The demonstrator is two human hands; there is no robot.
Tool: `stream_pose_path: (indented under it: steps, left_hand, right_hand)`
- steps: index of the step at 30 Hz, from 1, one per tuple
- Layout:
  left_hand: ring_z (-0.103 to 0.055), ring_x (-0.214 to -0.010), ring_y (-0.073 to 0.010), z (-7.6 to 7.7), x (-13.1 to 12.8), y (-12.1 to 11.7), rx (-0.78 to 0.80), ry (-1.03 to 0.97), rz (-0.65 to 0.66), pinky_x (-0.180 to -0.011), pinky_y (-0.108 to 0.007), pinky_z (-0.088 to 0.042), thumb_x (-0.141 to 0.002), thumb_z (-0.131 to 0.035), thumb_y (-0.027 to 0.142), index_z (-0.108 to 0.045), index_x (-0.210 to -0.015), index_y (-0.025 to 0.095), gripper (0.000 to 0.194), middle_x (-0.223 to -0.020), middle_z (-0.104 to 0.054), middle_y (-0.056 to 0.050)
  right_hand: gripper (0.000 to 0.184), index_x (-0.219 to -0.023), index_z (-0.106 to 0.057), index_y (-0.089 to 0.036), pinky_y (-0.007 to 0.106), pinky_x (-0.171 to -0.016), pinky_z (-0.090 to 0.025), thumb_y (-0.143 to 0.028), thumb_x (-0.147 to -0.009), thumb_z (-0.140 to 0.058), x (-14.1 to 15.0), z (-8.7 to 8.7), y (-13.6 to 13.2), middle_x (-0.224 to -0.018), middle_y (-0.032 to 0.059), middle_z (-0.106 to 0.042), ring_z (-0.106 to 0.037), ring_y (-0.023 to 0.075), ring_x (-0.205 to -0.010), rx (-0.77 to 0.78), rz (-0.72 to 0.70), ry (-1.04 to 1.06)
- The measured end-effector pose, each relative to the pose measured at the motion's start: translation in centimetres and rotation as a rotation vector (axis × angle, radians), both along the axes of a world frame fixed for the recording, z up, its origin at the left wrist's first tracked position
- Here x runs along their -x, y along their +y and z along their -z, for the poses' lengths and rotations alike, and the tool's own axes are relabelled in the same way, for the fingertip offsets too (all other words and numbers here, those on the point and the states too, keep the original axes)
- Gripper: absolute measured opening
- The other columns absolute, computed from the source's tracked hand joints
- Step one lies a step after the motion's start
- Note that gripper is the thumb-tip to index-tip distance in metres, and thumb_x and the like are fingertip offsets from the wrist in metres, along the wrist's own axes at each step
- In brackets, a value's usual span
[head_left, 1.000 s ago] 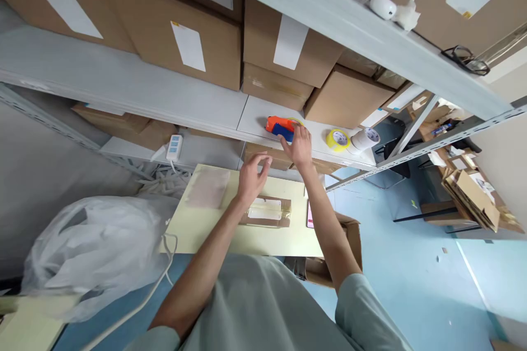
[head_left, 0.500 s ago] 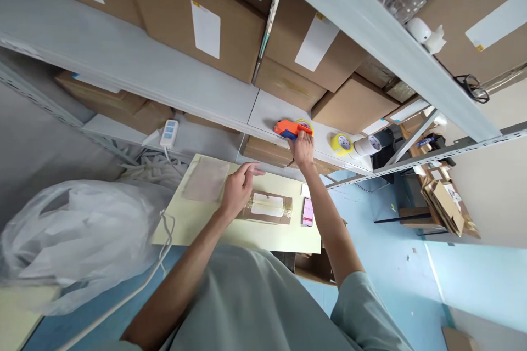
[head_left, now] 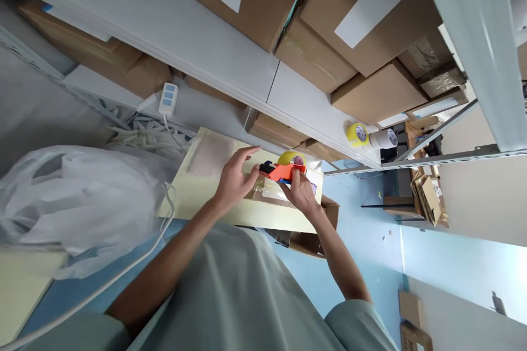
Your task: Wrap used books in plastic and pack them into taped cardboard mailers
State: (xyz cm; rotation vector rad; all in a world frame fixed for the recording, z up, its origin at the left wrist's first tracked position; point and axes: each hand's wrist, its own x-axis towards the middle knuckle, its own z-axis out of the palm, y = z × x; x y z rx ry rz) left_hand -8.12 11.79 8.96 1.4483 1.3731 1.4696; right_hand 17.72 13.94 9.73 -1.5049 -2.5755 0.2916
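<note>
My right hand [head_left: 301, 192] is wrapped round an orange and blue tape dispenser [head_left: 284, 170] loaded with a yellow tape roll [head_left: 293, 158]. The dispenser's black end points left, toward my left hand [head_left: 235, 178]. My left hand has its fingers stretched out and apart; its thumb is close to the black end, and whether it touches I cannot tell. Below the dispenser a taped cardboard parcel [head_left: 257, 193] with a white label lies on the pale yellow table [head_left: 230, 213], partly hidden by both hands. A phone [head_left: 314, 188] is mostly covered behind my right hand.
On the shelf [head_left: 307, 93] sit cardboard boxes [head_left: 325, 57], a yellow tape roll [head_left: 357, 134] and a white roll [head_left: 383, 139]. A power strip [head_left: 168, 100] hangs by the lower shelf. A big white plastic bag [head_left: 82, 203] fills the left, with a white cable [head_left: 135, 290] beside it.
My right hand has lifted the tape dispenser off the shelf and brought it down over the table. My left hand has turned toward its black end. The view has shifted.
</note>
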Motion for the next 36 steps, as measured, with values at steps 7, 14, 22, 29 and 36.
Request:
stream_pose_path:
  steps: [7,14,22,29,36]
  left_hand:
    - [-0.082,-0.109,-0.0241,1.2,2.1,-1.6,0.073,0.02,0.239,-0.106,-0.04,-0.066,-0.096,-0.061,0.027,-0.077,-0.123,0.029,0.032,-0.115,-0.085,-0.002]
    - [-0.083,-0.097,-0.024,2.1,2.8,-1.9,0.165,-0.015,0.367,-0.096,-0.035,-0.067,-0.096,-0.065,0.038,-0.08,-0.106,0.029,0.019,-0.104,-0.086,-0.002]
    - [-0.08,-0.095,-0.0239,3.5,2.5,-2.3,0.276,-0.203,0.53,-0.094,-0.034,-0.066,-0.094,-0.071,0.051,-0.078,-0.093,0.026,0.026,-0.098,-0.083,-0.004]
    - [-0.074,-0.086,-0.0232,6.1,1.5,-3.6,0.505,-0.387,0.561,-0.083,-0.035,-0.062,-0.084,-0.081,0.076,-0.078,-0.09,0.021,0.056,-0.089,-0.079,-0.006]
    - [-0.059,-0.066,-0.0163,9.0,-0.5,-5.9,0.7,-0.555,0.486,-0.061,-0.028,-0.046,-0.072,-0.084,0.075,-0.077,-0.083,0.021,0.056,-0.074,-0.071,-0.003]
  right_hand:
    - [0.037,-0.131,-0.052,-0.024,0.053,-0.085,-0.069,-0.054,-0.111,-0.064,0.1,-0.7,-3.7,-0.111,0.0175,-0.078,-0.081,0.0383,-0.105,0.075,-0.033,-0.025]
    - [0.048,-0.137,-0.05,-0.023,0.044,-0.075,-0.066,-0.056,-0.107,-0.067,0.4,-1.9,-6.2,-0.108,0.0141,-0.079,-0.081,0.0358,-0.093,0.183,0.003,-0.076]
    - [0.059,-0.142,-0.059,-0.024,0.037,-0.072,-0.059,-0.056,-0.097,-0.079,1.9,-5.0,-7.5,-0.099,0.0066,-0.081,-0.078,0.0294,-0.082,0.415,0.179,-0.122]
    - [0.056,-0.118,-0.07,-0.022,0.031,-0.073,-0.05,-0.074,-0.098,-0.075,3.1,-7.2,-6.7,-0.098,0.0059,-0.08,-0.073,0.0242,-0.084,0.633,0.268,-0.201]
    - [0.055,-0.108,-0.073,-0.022,0.032,-0.076,-0.05,-0.077,-0.102,-0.068,3.9,-10.2,-4.8,-0.103,0.0098,-0.082,-0.078,0.0275,-0.094,0.784,0.236,-0.372]
